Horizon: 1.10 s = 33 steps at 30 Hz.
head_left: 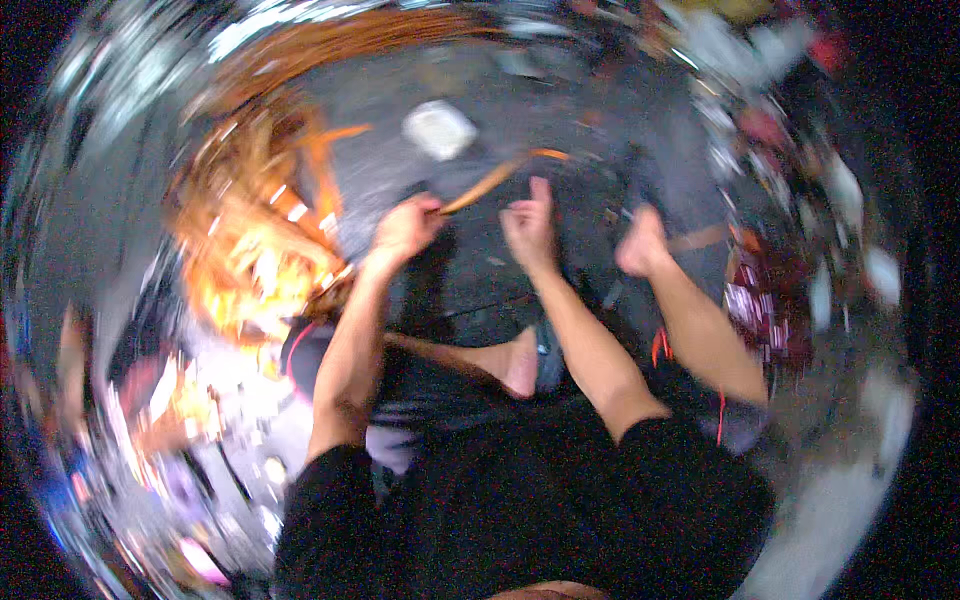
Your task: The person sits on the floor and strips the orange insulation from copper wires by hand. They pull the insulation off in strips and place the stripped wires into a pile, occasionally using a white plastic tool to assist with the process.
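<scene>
Blurred view looking down at a person seated on a dark floor [560,130]. The left hand [405,230] is closed around one end of a thin orange strip [495,180] that slants up to the right. The right hand [530,225] hovers beside it, fingers loosely open, holding nothing. A pale square object [438,128] lies just beyond; orange strips [250,230] are heaped at left.

An orange-tan strip [495,180] sits in the left fingers [425,208]; beyond them are a white pad [438,130] and dark grey floor [560,100]; left, an orange heap [250,240].
</scene>
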{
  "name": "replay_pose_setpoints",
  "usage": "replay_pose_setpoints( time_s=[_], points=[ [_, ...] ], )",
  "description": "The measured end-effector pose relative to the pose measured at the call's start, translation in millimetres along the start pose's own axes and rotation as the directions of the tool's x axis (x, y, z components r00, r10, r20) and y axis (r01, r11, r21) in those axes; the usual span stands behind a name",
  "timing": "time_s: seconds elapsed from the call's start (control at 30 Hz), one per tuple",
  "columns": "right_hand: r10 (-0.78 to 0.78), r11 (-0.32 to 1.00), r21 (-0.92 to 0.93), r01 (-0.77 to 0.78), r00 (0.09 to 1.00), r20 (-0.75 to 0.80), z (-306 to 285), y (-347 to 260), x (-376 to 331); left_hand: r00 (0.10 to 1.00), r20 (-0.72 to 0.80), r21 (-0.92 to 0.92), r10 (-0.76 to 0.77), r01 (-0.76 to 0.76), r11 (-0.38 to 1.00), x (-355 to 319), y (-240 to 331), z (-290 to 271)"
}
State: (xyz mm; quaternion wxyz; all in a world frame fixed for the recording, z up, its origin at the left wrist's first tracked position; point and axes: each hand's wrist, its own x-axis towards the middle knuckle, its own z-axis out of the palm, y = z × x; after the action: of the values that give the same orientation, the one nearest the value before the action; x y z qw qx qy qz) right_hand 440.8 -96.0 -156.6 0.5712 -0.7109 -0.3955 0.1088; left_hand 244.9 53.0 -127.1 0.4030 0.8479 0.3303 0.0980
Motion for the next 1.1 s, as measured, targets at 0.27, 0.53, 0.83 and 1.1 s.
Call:
replay_pose_setpoints(
  time_s=[0.27,0.53,0.83,1.1],
  points=[
    [0.095,0.991,-0.115,-0.074,0.977,0.192,-32,-10,-3,0.92,-0.332,0.435,0.21,-0.048,0.899,-46,29,12],
    [0.116,0.993,0.007,-0.12,0.972,0.202,-41,8,-4,0.805,-0.327,0.131,-0.495,0.557,0.82,-226,80,-109],
    [0.129,0.989,0.045,-0.14,0.973,0.191,-42,-23,0,0.839,-0.482,-0.033,-0.253,0.271,0.962,-162,95,-92],
    [0.178,0.977,-0.129,-0.171,0.983,0.044,-86,-16,63,0.993,-0.108,0.085,0.047,-0.038,0.996,-8,1,5]
  ],
)
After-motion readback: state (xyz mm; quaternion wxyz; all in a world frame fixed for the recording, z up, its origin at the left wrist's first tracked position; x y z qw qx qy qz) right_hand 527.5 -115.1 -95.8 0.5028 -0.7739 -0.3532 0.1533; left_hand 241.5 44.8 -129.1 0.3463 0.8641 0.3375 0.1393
